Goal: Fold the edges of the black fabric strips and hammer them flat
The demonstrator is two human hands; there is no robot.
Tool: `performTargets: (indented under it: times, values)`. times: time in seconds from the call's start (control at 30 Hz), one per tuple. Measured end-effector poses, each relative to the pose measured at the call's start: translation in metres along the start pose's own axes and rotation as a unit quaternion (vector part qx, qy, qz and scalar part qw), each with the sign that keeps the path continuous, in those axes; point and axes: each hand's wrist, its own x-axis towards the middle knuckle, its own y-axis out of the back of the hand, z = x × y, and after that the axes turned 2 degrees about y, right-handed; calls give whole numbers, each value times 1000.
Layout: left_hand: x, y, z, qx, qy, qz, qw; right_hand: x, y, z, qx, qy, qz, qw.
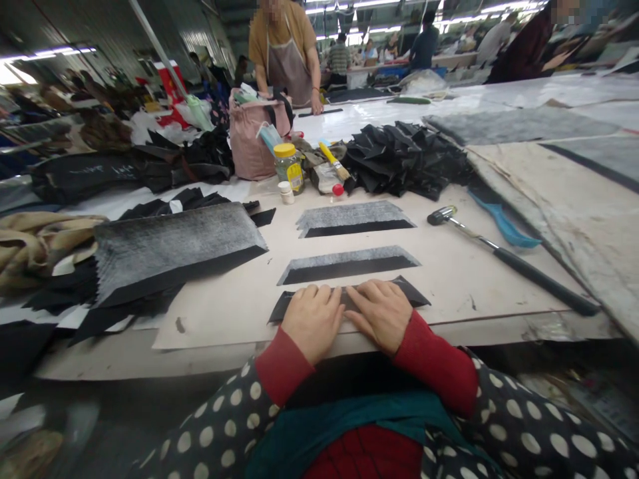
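Observation:
A dark leather-like strip (416,296) lies flat at the near side of the pale board, its ends showing on both sides of my hands. Across its left half rests my left hand (313,320), fingers side by side and pressed down flat. My right hand (382,313) lies on the right half, fingers extended and thumb apart, its fingertips close to those of the left. The middle of the strip is mostly hidden under them. Just beyond lies a black strip with grey fuzzy backing (349,265), and farther off a small overlapping stack of similar pieces (357,218).
To the right lie a hammer (519,263) and a blue curved plastic piece (504,219). A fanned stack of backed pieces (180,246) sits left. Behind are a yellow-lidded jar (289,169), a brush (335,161), a pink bag (257,136) and a co-worker (289,53).

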Motion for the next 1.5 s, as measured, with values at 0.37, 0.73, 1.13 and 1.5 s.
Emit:
performTargets:
  times: [0.37, 0.73, 1.13, 1.5]
  values:
    - [1, -16, -1, -48, -42, 38, 997, -9, -21, -3, -15, 27, 55, 998]
    - [-11, -20, -9, -74, -60, 57, 994, -17, -18, 5, -9, 56, 36, 998]
    - [-37, -18, -23, -52, -50, -50, 996, -32, -16, 18, -13, 74, 5, 997]
    - [-63, -12, -37, -38, -35, -27, 998, -59, -6, 41, -32, 77, 12, 996]
